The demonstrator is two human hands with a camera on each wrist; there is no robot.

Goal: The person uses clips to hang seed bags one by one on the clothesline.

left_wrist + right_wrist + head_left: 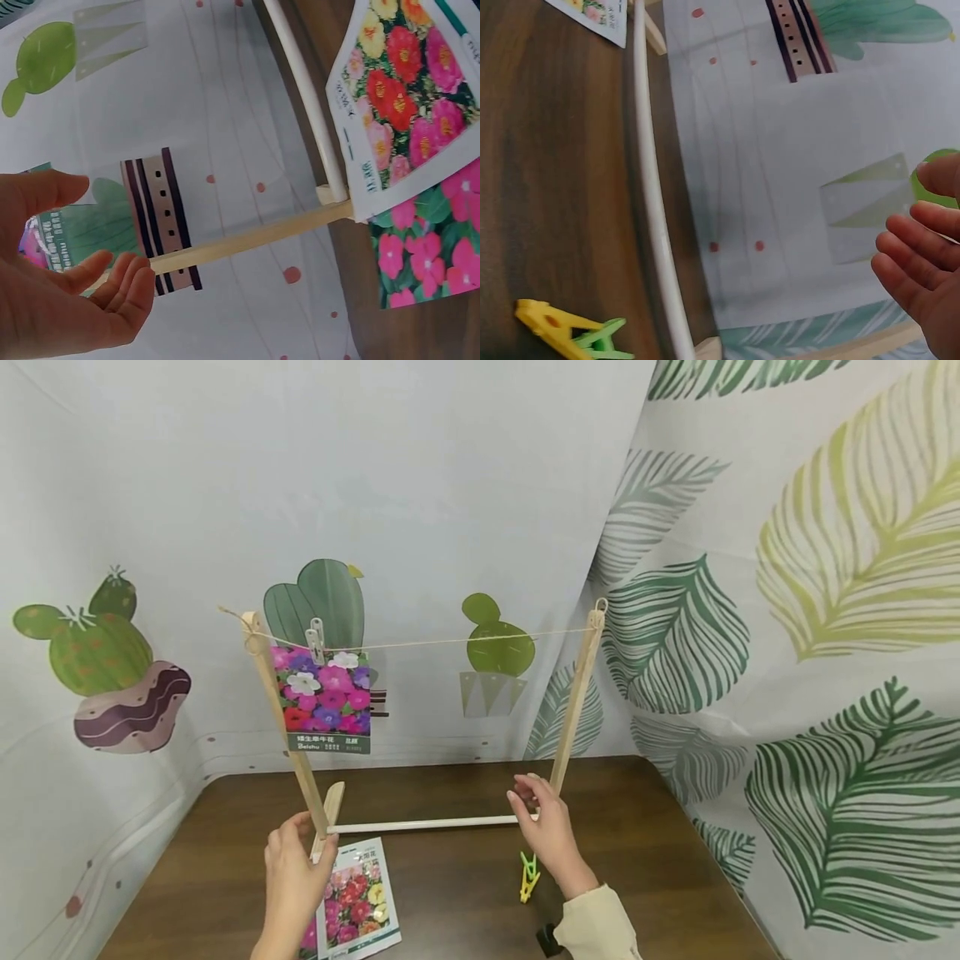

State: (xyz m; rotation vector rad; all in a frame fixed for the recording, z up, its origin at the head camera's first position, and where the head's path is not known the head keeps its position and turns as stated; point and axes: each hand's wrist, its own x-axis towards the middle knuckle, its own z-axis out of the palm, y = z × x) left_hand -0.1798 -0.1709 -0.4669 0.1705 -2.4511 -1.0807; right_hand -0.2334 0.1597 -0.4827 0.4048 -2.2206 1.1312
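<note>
A seed packet with pink and purple flowers (326, 697) hangs from a string (435, 642), held by a pale clothespin (315, 639). The string runs between a left wooden post (288, 727) and a right wooden post (577, 702). My left hand (292, 868) is at the foot of the left post; the left wrist view shows its thumb and fingers spread apart, gripping nothing. Close to the right post, my right hand (547, 831) has loosely bent fingers with nothing between them. A white rod (435, 823) joins the posts low down.
Beside my left hand lies a seed packet with red and yellow flowers (358, 902), overlapping a pink-flowered packet (435, 255). Yellow and green clothespin plastic (562, 330) lies on the brown table (457, 893). A small black object (547, 939) is partly behind my right sleeve.
</note>
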